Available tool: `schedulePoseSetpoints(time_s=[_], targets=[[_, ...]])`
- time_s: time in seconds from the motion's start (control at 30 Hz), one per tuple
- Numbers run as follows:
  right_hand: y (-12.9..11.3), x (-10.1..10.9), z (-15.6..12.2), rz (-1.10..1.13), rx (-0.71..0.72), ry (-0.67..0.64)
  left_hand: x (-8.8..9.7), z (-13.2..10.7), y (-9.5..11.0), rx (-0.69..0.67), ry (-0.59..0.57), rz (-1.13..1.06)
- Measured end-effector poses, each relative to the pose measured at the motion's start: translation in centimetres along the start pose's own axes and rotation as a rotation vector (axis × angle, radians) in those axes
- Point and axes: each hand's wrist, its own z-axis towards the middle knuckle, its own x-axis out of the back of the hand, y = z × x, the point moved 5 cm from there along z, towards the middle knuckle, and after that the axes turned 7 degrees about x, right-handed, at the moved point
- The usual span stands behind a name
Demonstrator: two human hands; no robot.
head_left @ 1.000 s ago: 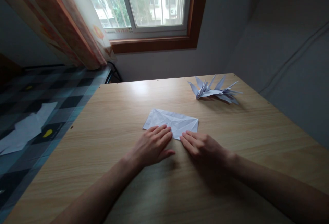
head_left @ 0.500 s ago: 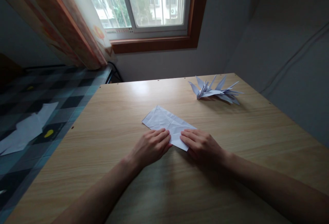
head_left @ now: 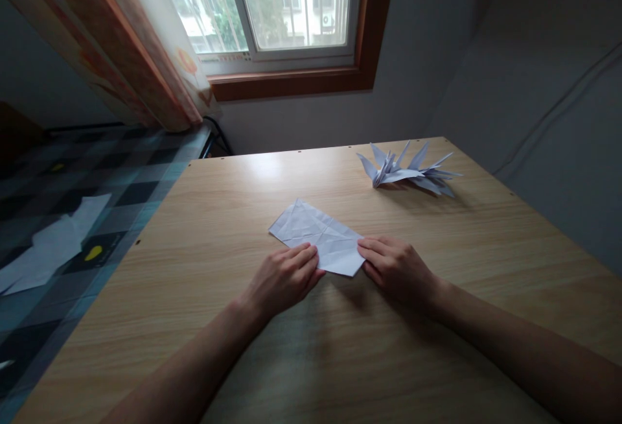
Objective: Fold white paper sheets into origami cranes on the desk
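A folded white sheet of paper [head_left: 323, 233], marked with several creases, lies slantwise on the wooden table between my hands. Its near left edge is under the fingers of my left hand [head_left: 286, 277], which grip it with the thumb tucked beneath. At the paper's right corner, my right hand [head_left: 396, 270] pinches the edge between fingers and thumb. The near edge of the paper looks slightly lifted, with a shadow below it. Both palms face down, and the thumbs are mostly hidden.
Folded white paper cranes [head_left: 408, 170] sit in a cluster at the table's far right. Left of the wooden table [head_left: 223, 207], loose white paper [head_left: 53, 246] rests on a checked cloth [head_left: 140, 170]. A window and curtain [head_left: 131, 35] stand behind.
My right hand has slid right along the paper's near edge to its right corner, uncovering more of that end. My left hand has stayed almost in place.
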Motion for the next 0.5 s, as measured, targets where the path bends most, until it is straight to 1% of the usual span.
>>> schedulePoseSetpoints(time_s=[0.13,0.27,0.37,0.5], targets=[[0.5,-0.1,-0.2,0.045,-0.043,0.045,0.1,0.0,-0.1,0.023,0.022,-0.013],[1.0,0.0,-0.2,0.158,-0.114,0.082,0.2,0.1,-0.4,0.083,0.031,-0.045],[1.3,-0.1,-0.1,0.195,-0.212,0.063,0.2,0.2,-0.7,0.148,0.023,-0.069],[1.8,-0.4,0.6,0.146,-0.327,0.007,0.1,0.4,-1.1,0.24,0.013,-0.097]])
